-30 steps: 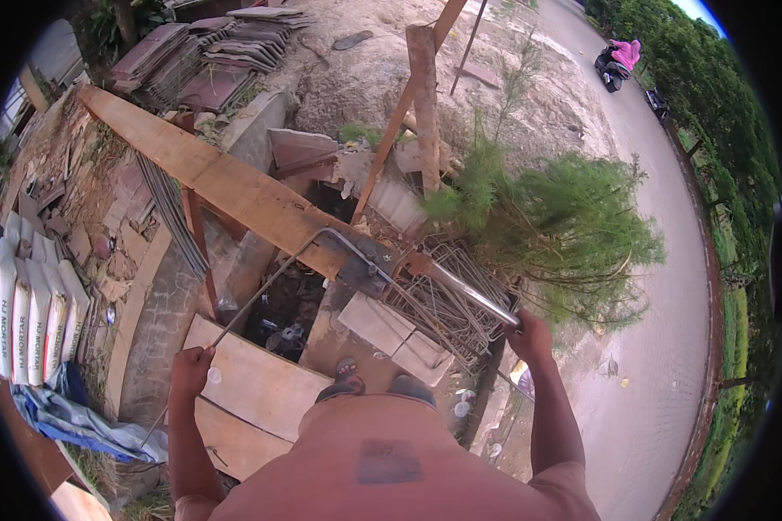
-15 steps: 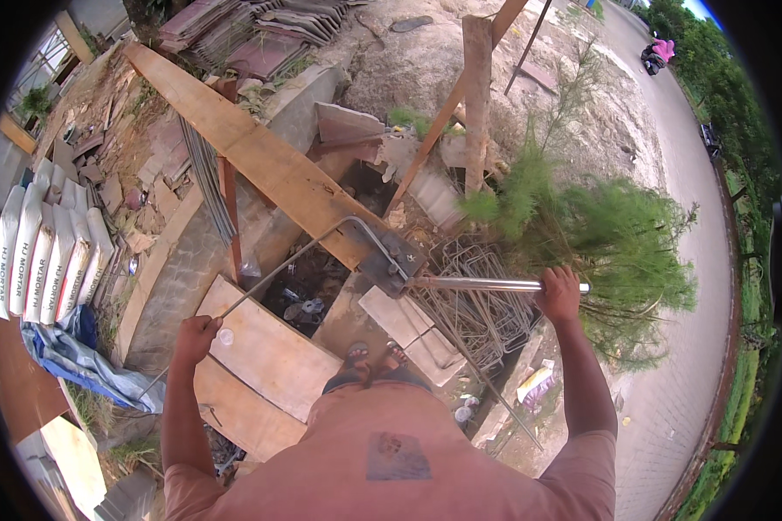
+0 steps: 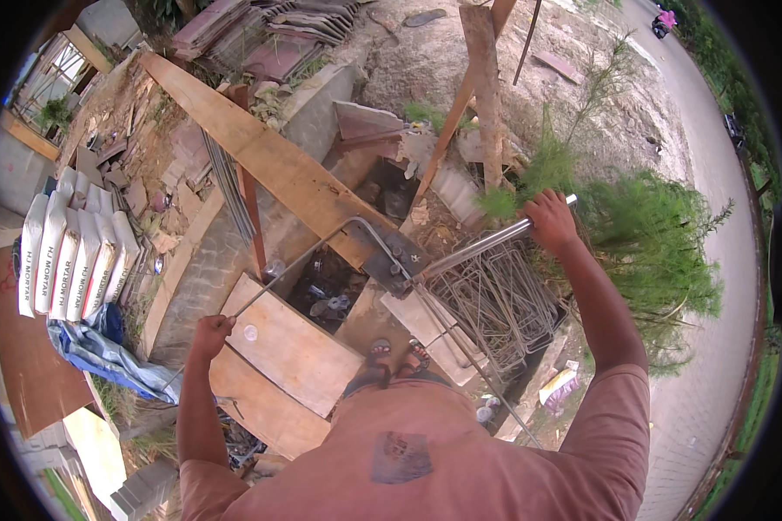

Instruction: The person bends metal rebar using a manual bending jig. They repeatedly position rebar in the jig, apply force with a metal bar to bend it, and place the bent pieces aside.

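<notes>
My left hand (image 3: 210,334) is closed round a long thin steel rod (image 3: 295,264). From there the rod slopes up to a bend above a dark steel plate (image 3: 381,267) at the near end of a wooden plank (image 3: 274,161). Beyond the bend it crosses the plate, and a straight length continues toward the lower right. My right hand (image 3: 551,221) grips a shiny metal pipe (image 3: 473,252) close to its outer end. The pipe's inner end meets the plate beside the rod. My palms are hidden.
A tangle of bent steel rods (image 3: 508,304) lies right of the plate, near a leafy green shrub (image 3: 643,234). Flat boards (image 3: 295,347) partly cover a littered pit (image 3: 326,291). White sacks (image 3: 65,260) stand left. A slanted timber post (image 3: 487,104) rises ahead.
My right hand has swung the pipe's outer end forward, away from me, so it now slants upward. My left hand still holds the rod. The view has shifted slightly; a distant motorcycle has moved farther off.
</notes>
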A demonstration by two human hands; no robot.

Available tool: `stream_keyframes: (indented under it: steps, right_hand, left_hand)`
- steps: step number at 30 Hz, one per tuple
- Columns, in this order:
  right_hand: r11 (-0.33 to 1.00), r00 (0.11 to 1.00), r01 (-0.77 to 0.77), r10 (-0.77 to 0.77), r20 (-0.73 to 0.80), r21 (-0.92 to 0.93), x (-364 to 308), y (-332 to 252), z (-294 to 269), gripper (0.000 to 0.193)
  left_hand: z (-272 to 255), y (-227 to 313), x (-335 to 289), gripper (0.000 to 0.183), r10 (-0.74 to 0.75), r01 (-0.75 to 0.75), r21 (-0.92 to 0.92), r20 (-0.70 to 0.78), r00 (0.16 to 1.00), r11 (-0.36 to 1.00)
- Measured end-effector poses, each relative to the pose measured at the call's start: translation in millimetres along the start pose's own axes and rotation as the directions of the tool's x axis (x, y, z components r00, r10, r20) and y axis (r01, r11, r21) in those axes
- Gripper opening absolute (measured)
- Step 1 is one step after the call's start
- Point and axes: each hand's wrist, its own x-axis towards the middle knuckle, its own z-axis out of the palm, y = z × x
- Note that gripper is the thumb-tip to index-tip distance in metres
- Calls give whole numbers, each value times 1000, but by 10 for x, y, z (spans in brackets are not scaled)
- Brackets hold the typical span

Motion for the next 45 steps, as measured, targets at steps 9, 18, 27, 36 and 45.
stream_keyframes:
  steps: [9, 18, 27, 36, 45]
  right_hand:
    - [1000, 1000, 7, -7, -1, 28, -105, 0, 91, 14]
    - [1000, 999, -27, 26, -45, -6, -217, -51, 87, 11]
    - [969, 943, -201, 230, 240, -143, -209, -262, -20, 11]
    - [944, 942, -316, 325, 89, -95, -185, -308, 59, 7]
    - [936, 937, -334, 342, 68, -111, -151, -237, 152, 11]
  left_hand:
    - [24, -142, 62, 43, 56, -56, 16, 8, 998, 998]
    - [6, -137, 54, 44, 89, -85, 88, -39, 995, 992]
    - [99, 72, -35, 40, -44, 61, 238, -77, 996, 969]
    - [895, 414, -926, 40, 287, -295, 53, -437, 852, 954]
    - [2314, -1383, -3415, 53, -191, 180, 65, 310, 931, 982]
